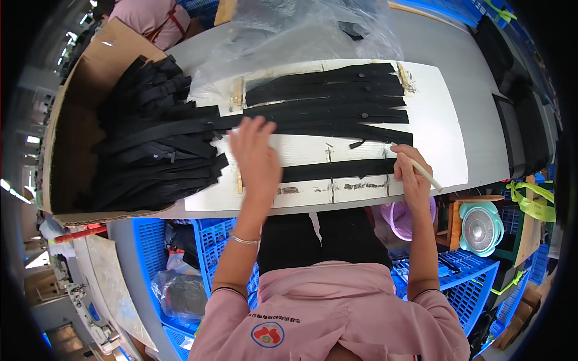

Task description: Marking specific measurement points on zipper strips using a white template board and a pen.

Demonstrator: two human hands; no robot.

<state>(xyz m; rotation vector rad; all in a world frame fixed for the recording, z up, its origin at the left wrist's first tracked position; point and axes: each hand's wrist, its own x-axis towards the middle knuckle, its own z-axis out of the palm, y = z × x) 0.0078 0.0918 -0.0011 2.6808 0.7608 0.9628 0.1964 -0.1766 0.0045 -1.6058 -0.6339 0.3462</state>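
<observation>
Several black zippers (325,111) lie side by side across a white board (445,138), with small sliders showing on some. Nearer me, one more black zipper (337,170) runs along the board's front part, beside dark marks. My left hand (257,159) is over the board's left part, slightly blurred, fingers stretched out, close to the ends of the zippers; nothing shows in it. In my right hand (412,174) is a pale pen-like stick (428,176), its tip by the right ends of the zippers. The fingers are closed around it.
On the left stands an open cardboard box (53,162) heaped with black zippers. Clear plastic sheeting (289,36) lies behind the board. Below the table are blue crates (150,240), a purple basket (397,219) and a small teal fan (481,228). Another person (147,21) sits at the far left.
</observation>
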